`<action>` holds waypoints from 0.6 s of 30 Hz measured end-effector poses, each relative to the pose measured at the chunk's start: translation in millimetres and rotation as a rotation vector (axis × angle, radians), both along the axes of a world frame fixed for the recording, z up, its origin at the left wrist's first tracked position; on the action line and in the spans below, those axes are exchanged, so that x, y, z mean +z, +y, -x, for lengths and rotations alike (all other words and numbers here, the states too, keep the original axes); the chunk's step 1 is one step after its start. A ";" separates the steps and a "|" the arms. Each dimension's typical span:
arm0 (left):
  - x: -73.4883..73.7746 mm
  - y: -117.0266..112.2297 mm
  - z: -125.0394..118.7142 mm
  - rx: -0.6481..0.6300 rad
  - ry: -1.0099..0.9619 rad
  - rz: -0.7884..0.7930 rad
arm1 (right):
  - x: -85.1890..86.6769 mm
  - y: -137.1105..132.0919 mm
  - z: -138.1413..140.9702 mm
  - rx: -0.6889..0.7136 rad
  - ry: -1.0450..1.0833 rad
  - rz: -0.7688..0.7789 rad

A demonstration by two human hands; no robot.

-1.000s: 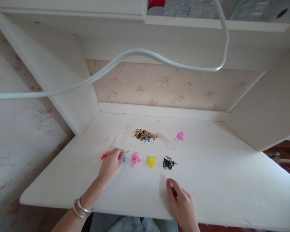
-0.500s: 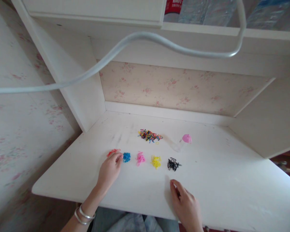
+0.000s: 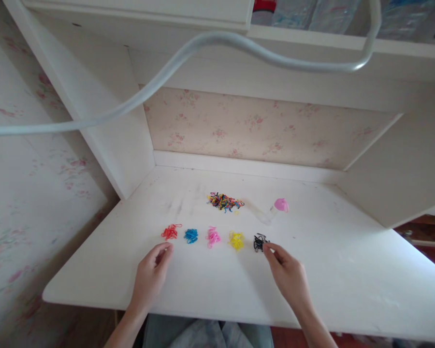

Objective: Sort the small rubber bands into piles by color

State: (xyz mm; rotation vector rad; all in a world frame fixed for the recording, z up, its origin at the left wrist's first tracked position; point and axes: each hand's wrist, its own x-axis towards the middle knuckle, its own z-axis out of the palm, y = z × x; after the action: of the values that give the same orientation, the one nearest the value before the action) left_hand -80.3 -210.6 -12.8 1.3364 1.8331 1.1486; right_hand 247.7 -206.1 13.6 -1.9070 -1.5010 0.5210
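Note:
Five small piles of tiny rubber bands lie in a row on the white desk (image 3: 329, 270): red (image 3: 170, 232), blue (image 3: 191, 235), pink (image 3: 213, 237), yellow (image 3: 237, 239) and black (image 3: 259, 242). Behind them sits a mixed multicoloured pile (image 3: 225, 201). My left hand (image 3: 150, 275) hovers just below the red pile, fingers loosely curled with nothing visible in them. My right hand (image 3: 288, 275) has its fingertips pinched together at the right edge of the black pile, touching it.
A small clear bottle with a pink cap (image 3: 275, 210) lies on its side right of the mixed pile. A grey cable (image 3: 217, 41) hangs across the top. Desk side panels stand left and right; a shelf with items is overhead.
My left hand drew back from the red and blue piles toward the desk edge. My right hand moved forward from the desk front to the black pile.

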 end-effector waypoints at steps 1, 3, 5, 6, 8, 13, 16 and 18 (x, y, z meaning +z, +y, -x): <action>-0.6 -0.4 -0.1 -0.005 -0.016 -0.002 | 10.7 10.9 5.7 0.011 -0.033 -0.041; -2.2 -1.6 0.7 -0.006 -0.050 -0.006 | 29.2 36.1 21.5 0.076 -0.177 -0.032; -4.0 -2.8 3.1 0.005 -0.076 -0.014 | 39.2 64.2 39.5 0.167 -0.393 0.087; -4.8 -3.3 4.7 0.013 -0.083 -0.021 | 40.3 78.3 47.7 0.185 -0.427 0.121; -5.9 -3.5 8.1 0.027 -0.091 -0.036 | 35.9 104.5 60.3 0.189 -0.470 0.177; -5.6 -1.8 12.3 0.018 -0.101 -0.039 | 11.3 142.9 71.1 0.178 -0.544 0.306; -4.3 -0.7 11.7 0.001 -0.099 -0.027 | 0.7 149.3 71.0 0.167 -0.562 0.351; -3.6 -0.2 11.2 -0.001 -0.105 -0.023 | -4.0 151.0 70.1 0.162 -0.558 0.359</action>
State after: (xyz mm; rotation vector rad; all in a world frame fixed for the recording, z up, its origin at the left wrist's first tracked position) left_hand -91.5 -210.8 -16.3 1.2654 1.7489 1.2193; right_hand 177.5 -55.1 9.6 -2.3523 -2.0370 0.3588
